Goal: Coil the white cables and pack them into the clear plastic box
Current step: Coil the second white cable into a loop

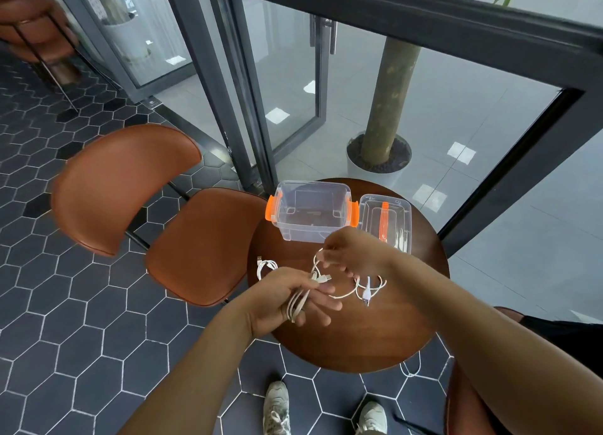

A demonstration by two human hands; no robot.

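Observation:
On the small round wooden table (352, 336) stands the clear plastic box (311, 211), open and empty, with orange latches. My left hand (290, 299) grips several loops of a white cable (298, 304), its plug sticking out past my fingers. My right hand (350, 255) pinches the same cable's free strand just above, in front of the box. A second white cable (266, 266) lies coiled at the table's left edge. A third white cable (368, 287) lies loosely looped under my right wrist.
The box's clear lid (386, 219) with an orange handle lies to the right of the box. A brown chair (156, 212) stands left of the table, another chair's edge (466, 398) at lower right. A potted tree trunk (378, 160) and glass doors lie beyond.

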